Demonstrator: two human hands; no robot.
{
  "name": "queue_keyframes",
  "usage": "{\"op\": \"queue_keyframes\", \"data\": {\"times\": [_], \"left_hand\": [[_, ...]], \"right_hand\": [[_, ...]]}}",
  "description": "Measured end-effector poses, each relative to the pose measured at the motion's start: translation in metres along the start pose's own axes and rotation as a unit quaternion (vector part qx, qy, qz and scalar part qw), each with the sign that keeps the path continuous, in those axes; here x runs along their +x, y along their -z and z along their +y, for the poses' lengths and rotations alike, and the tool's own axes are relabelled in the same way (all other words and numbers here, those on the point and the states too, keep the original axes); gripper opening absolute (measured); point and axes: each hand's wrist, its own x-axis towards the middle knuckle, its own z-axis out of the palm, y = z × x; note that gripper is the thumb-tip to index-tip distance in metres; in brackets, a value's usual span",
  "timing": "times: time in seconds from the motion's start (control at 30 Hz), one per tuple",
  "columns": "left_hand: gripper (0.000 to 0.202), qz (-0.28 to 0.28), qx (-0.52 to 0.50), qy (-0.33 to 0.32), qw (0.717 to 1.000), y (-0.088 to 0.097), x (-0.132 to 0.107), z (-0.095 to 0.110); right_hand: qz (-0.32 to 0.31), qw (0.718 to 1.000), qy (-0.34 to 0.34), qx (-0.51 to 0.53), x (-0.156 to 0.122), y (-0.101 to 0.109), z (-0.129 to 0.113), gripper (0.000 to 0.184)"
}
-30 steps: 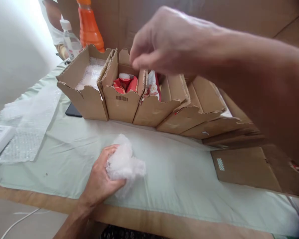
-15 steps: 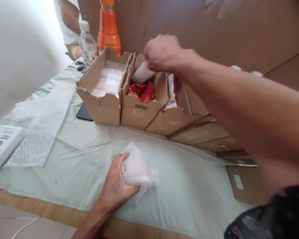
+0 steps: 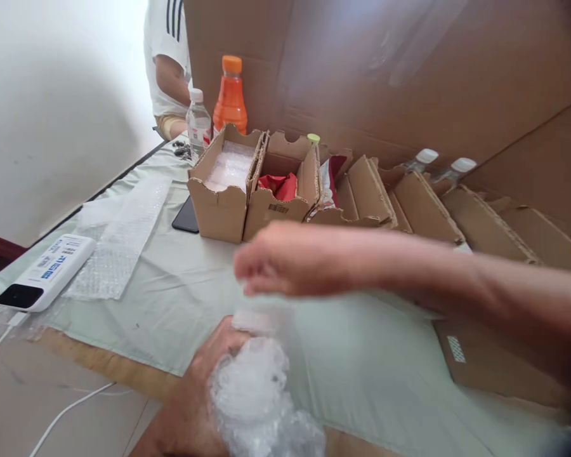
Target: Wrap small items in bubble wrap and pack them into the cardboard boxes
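At six o'clock our left hand (image 3: 195, 387) wraps the bubble-wrapped bundle (image 3: 252, 387), probably light, squashy, perhaps fragile inside, best cupped gently round its middle, while at its twelve our blurred right hand (image 3: 278, 260) half-curls, load if any we cannot tell.

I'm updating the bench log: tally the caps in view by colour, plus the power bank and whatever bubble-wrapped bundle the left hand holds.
White caps: 3
Orange cap: 1
Light-green cap: 1 (what it tops is mostly hidden)
White power bank: 1
Bubble-wrapped bundle in the left hand: 1
Total: 7
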Motion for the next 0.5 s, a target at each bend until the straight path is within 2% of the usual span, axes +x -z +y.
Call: {"op": "queue_keyframes", "data": {"times": [0.07,0.13,0.17,0.23,0.3,0.37,0.47,0.5], "left_hand": [[0.047,0.012,-0.008,0.024,1.0,0.005,-0.001,-0.012],[0.055,0.04,0.003,0.055,0.998,0.011,-0.004,-0.027],[0.058,0.052,0.012,0.066,0.996,0.013,-0.005,-0.034],[0.058,0.072,0.026,0.077,0.994,0.015,-0.006,-0.045],[0.057,0.077,0.033,0.082,0.993,0.015,-0.004,-0.052],[0.057,0.072,0.029,0.085,0.993,0.014,0.001,-0.054],[0.056,0.062,0.016,0.087,0.994,0.01,0.01,-0.053],[0.056,0.062,0.013,0.086,0.994,0.009,0.013,-0.053]], "right_hand": [[0.069,0.997,-0.026,-0.028,0.028,0.034,0.029,0.011],[0.201,0.965,-0.117,-0.118,0.058,0.072,0.06,0.012],[0.213,0.951,-0.158,-0.157,0.074,0.087,0.073,0.013],[0.158,0.945,-0.184,-0.219,0.105,0.104,0.089,0.017],[0.065,0.951,-0.172,-0.248,0.132,0.104,0.094,0.016],[0.013,0.953,-0.165,-0.254,0.152,0.094,0.094,0.012],[0.019,0.953,-0.17,-0.252,0.169,0.076,0.098,0.002],[0.032,0.954,-0.165,-0.25,0.171,0.071,0.1,0.007]]}}
